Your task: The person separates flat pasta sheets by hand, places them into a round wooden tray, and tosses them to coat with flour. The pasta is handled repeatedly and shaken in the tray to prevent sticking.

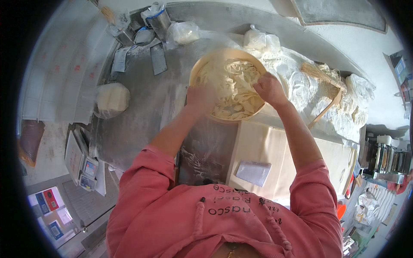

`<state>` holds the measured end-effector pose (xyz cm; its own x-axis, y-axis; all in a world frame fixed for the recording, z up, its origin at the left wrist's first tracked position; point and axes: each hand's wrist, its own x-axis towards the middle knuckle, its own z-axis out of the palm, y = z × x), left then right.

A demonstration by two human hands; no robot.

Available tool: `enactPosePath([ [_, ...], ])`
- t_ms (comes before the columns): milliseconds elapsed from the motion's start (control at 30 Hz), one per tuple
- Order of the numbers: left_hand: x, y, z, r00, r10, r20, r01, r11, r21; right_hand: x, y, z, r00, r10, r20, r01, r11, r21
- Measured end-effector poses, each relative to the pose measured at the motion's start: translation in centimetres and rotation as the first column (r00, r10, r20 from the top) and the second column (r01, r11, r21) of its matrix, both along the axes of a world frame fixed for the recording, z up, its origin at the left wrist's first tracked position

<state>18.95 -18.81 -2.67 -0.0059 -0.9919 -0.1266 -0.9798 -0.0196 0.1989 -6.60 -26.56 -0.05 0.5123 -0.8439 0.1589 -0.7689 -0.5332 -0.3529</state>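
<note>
A round, pale-rimmed container (197,63), possibly a sieve, is held over the worktop in front of me. Loose strips and folded pieces of pale dough (240,87) lie inside it. On its left rim is my left hand (201,98), blurred, with its fingers mostly hidden. My right hand (269,88) grips the right rim with curled fingers. A whitish haze, like flour dust, hangs over the container's far left part. Below its near edge lies a dark, flour-smeared surface (206,151).
On the grey worktop (142,103) lies a bagged lump of dough (113,100) at left. Floury plastic bags (297,87) and a straw brush (317,75) lie at right. A metal scraper (254,172) rests on a pale board (267,142). Metal canisters (158,20) stand at the back.
</note>
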Motion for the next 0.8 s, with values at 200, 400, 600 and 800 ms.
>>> enactPosePath([
  [200, 0.4, -1.1, 1.5, 0.922, -0.038, -0.386, 0.042, 0.999, 0.002, 2.0, 2.0, 5.4, 0.597, -0.478, 0.644, -0.227, 0.669, 0.707],
  [400, 0.3, -2.9, 4.4, 0.419, 0.051, -0.906, 0.018, 0.998, 0.064, 4.4, 3.7, 4.0, 0.778, -0.168, 0.605, -0.216, 0.833, 0.509],
  [600, -1.8, -3.7, 9.9, 0.111, 0.013, -0.994, 0.039, 0.999, 0.018, 6.2, 4.3, 6.5, 0.813, 0.011, 0.583, -0.048, 0.998, 0.048],
  [800, -2.7, -2.4, 12.5, 0.291, -0.202, -0.935, -0.014, 0.977, -0.215, 5.4, 4.0, 10.9, 0.722, -0.157, 0.674, -0.007, 0.972, 0.234],
])
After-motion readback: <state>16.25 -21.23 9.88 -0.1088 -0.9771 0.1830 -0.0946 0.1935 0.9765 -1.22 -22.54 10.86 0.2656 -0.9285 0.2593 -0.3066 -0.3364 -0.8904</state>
